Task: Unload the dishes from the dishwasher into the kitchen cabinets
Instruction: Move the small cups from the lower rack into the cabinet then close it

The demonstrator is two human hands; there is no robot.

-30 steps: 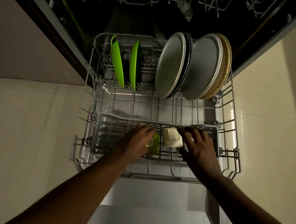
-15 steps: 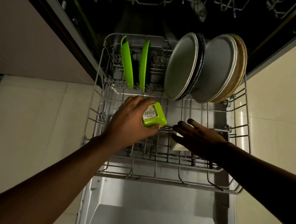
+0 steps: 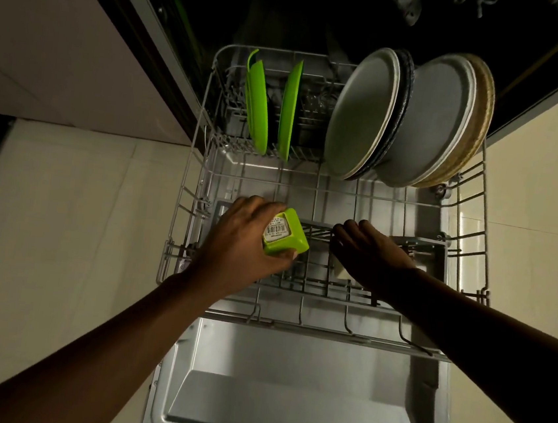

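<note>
Now the left hand [image 3: 246, 242] grips a green cup [image 3: 285, 232] above the rack [image 3: 182, 201]. At three o'clock, the right hand [image 3: 369, 255] covers a white cup [image 3: 340, 269]; its grip can't be told.

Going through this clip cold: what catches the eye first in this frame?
The bright green container stands out most, held in the grip of the left hand above the front of the pulled-out lower rack, its barcode label facing up. At the back of the rack, two green plates stand on edge at the left and a row of large round plates leans at the right. The right hand reaches down over a pale dish in the front.
</note>
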